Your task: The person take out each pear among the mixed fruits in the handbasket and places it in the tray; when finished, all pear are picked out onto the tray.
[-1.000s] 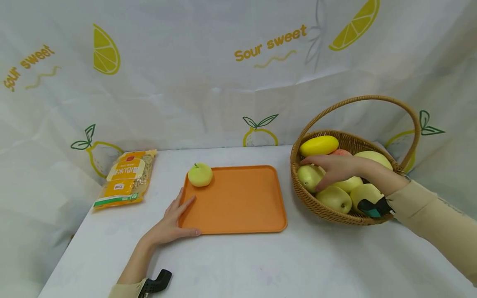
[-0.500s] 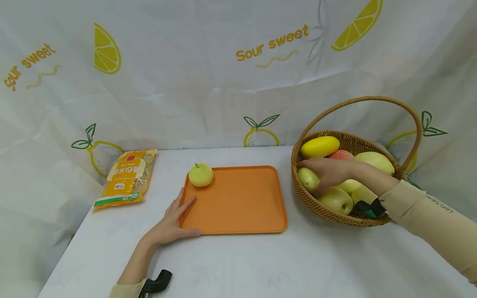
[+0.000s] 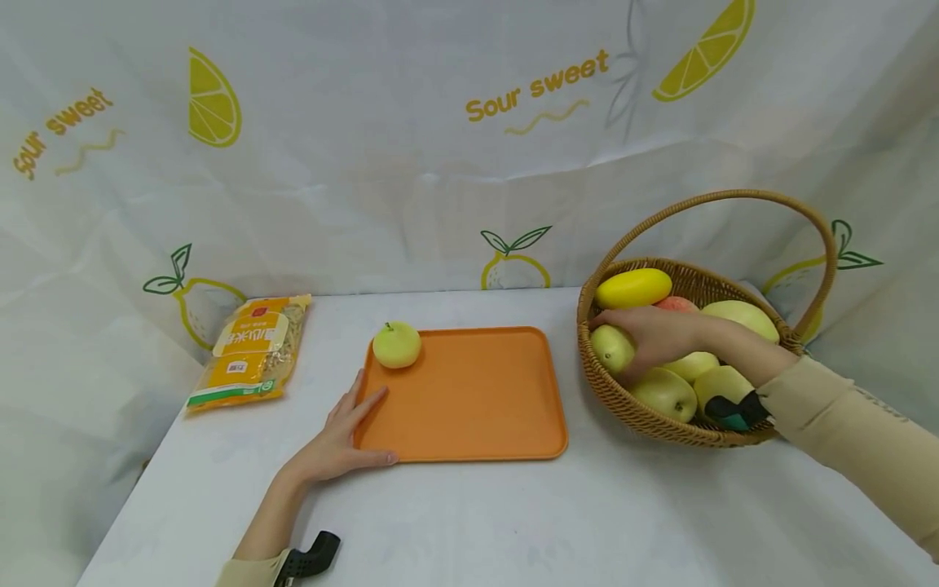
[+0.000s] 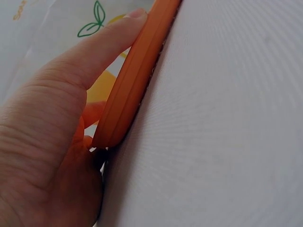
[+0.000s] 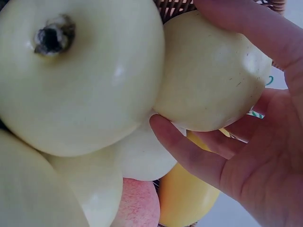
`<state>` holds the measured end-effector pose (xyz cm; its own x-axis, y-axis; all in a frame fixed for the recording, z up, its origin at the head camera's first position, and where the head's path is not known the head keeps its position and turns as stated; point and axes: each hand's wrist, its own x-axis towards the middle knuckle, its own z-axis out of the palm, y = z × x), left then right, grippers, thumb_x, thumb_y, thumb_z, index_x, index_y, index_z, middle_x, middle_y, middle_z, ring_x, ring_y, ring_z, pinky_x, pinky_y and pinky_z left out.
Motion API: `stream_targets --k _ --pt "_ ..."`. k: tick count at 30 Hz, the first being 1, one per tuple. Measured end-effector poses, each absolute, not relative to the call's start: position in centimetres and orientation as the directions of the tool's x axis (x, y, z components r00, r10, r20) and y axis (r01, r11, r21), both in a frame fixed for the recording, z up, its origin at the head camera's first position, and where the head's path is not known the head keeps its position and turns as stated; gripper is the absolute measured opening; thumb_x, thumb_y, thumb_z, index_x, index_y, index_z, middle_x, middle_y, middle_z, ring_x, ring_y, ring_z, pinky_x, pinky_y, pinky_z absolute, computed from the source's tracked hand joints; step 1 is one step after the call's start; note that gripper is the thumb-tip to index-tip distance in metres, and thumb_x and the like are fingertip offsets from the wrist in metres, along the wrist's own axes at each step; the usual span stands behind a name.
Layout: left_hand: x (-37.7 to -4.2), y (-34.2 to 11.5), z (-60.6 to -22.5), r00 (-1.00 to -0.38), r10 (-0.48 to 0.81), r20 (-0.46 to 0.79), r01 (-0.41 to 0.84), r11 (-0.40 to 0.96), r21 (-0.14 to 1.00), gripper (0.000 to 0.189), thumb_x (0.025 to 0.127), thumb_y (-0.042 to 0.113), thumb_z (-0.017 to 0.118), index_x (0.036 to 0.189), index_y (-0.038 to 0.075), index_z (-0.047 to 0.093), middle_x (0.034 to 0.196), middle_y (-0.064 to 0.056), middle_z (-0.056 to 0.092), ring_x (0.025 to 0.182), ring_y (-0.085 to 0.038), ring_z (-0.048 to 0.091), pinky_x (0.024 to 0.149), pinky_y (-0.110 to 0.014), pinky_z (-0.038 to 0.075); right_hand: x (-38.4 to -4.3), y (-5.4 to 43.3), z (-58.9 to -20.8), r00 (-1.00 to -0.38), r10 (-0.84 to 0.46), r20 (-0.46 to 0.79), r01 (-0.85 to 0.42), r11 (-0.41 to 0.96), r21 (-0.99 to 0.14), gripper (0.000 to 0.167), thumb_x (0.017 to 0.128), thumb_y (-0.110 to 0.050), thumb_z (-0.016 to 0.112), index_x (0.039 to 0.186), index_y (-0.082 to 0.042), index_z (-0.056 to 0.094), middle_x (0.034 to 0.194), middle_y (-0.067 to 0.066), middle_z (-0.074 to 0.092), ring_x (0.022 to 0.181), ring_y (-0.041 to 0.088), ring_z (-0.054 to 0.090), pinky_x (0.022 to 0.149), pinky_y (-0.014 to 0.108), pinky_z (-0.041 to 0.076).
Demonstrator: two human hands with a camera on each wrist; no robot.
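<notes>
My left hand (image 3: 330,444) is spread at the near left corner of an orange tray (image 3: 469,399). In the left wrist view, its thumb (image 4: 109,45) lies straight along the tray's rim (image 4: 130,80). On the tray's far left corner sits a pale green apple-like fruit (image 3: 397,346) with a short stem. Inside the wicker basket (image 3: 605,391) at the right, my right hand (image 3: 663,333) curls its fingers and thumb around a pale green round fruit (image 3: 611,346). The right wrist view shows this fruit (image 5: 213,71) between thumb and fingers, its far side partly hidden.
Around the right hand in the basket lie a yellow oblong fruit (image 3: 634,289), a reddish fruit (image 3: 676,304) and several pale green fruits (image 3: 664,395). The basket's tall handle (image 3: 722,194) arches above. A yellow food packet (image 3: 249,350) lies left of the tray.
My right hand has shifted slightly over the fruit at the basket's left side, its fingers reaching down around it. The left hand and tray stay put.
</notes>
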<state>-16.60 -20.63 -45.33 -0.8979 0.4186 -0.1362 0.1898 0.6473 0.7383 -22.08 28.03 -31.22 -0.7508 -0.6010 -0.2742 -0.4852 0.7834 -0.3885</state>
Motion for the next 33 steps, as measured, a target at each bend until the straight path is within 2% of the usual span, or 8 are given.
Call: stream_targets --k 3,9,11,20,28,33 --pt "-16.6 -20.6 -45.3 -0.897 0.421 -0.134 0.193 0.647 0.738 0.102 0.074 0.05 0.082 0.155 0.023 0.028 0.163 -0.003 -0.014 0.145 -0.044 -0.006 0.105 -0.073 0.008 -21.9 28.2 -30.8 -0.762 -0.587 -0.273 -0.468 0.791 -0.394 0.075 0.071 -0.033 0.083 0.134 -0.008 0.051 0.114 -0.003 0.06 0.098 0.014 0.054 0.087 0.038 0.045" --pt "-16.6 -20.6 -45.3 -0.898 0.417 -0.143 0.182 0.646 0.741 0.102 0.073 0.051 0.082 0.155 0.024 0.028 0.162 -0.002 -0.015 0.145 -0.043 -0.006 0.105 -0.073 0.009 -20.9 28.4 -29.4 -0.807 -0.508 -0.301 -0.404 0.846 -0.348 0.073 0.072 -0.048 0.081 0.135 -0.026 0.051 0.109 -0.011 0.059 0.095 0.012 0.053 0.083 0.036 0.042" --pt "-16.7 -20.6 -45.3 -0.898 0.418 -0.14 0.184 0.645 0.742 0.102 0.073 0.051 0.082 0.155 0.024 0.028 0.162 -0.002 -0.015 0.145 -0.043 -0.005 0.105 -0.073 0.009 -20.6 28.6 -29.0 -0.813 -0.494 -0.308 -0.383 0.852 -0.357 0.073 0.073 -0.051 0.081 0.135 -0.028 0.051 0.109 -0.011 0.058 0.094 0.013 0.052 0.081 0.036 0.041" --pt "-16.6 -20.6 -45.3 -0.897 0.42 -0.139 0.188 0.646 0.74 0.102 0.073 0.051 0.082 0.156 0.023 0.028 0.163 -0.002 -0.015 0.145 -0.044 -0.006 0.105 -0.073 0.008 -19.6 29.4 -27.8 -0.799 -0.501 -0.332 -0.237 0.77 -0.592 0.074 0.081 -0.034 0.079 0.142 -0.012 0.043 0.114 0.003 0.058 0.097 0.02 0.056 0.082 0.037 0.047" --pt "-16.6 -20.6 -45.2 -0.899 0.416 -0.14 0.184 0.648 0.739 0.102 0.073 0.051 0.082 0.155 0.022 0.028 0.163 -0.002 -0.014 0.145 -0.044 -0.005 0.105 -0.073 0.009 -18.3 29.0 -27.5 -0.849 -0.408 -0.334 -0.118 0.764 -0.634 0.074 0.084 -0.036 0.076 0.146 -0.015 0.04 0.124 0.008 0.055 0.105 0.023 0.052 0.083 0.038 0.045" --pt "-16.5 -20.6 -45.2 -0.898 0.418 -0.137 0.188 0.646 0.74 0.102 0.073 0.051 0.082 0.155 0.021 0.029 0.163 -0.003 -0.014 0.145 -0.044 -0.005 0.105 -0.073 0.009 -17.3 28.7 -27.5 -0.886 -0.334 -0.322 -0.054 0.764 -0.643 0.081 0.085 -0.041 0.073 0.15 -0.015 0.032 0.14 0.017 0.041 0.118 0.033 0.044 0.088 0.046 0.043"
